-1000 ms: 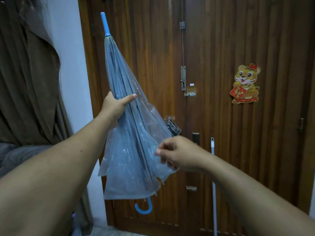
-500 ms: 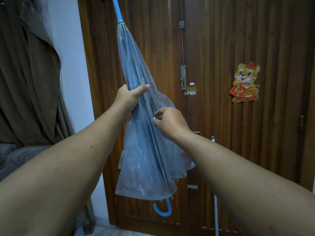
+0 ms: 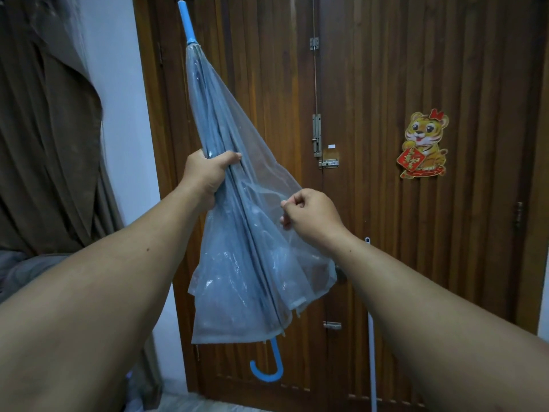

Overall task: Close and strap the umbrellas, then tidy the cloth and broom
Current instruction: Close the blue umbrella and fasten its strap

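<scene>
A transparent umbrella (image 3: 237, 257) with a blue tip and a blue hooked handle (image 3: 267, 370) is folded and held tip-up in front of a wooden door. My left hand (image 3: 206, 176) grips its bunched ribs around the middle. My right hand (image 3: 312, 217) pinches a loose flap of the clear canopy and holds it out to the right of the shaft. The canopy hangs loose and unwrapped. A white broom pole (image 3: 371, 337) leans against the door, low on the right, partly behind my right forearm.
The brown double door (image 3: 371, 84) with metal latches fills the background. A tiger sticker (image 3: 423, 144) is stuck on its right leaf. Brown curtains (image 3: 50, 129) hang at the left beside a white wall strip.
My right hand has moved from the shaft out to the right, drawing a canopy flap with it. The umbrella has tilted slightly and dropped a little in view.
</scene>
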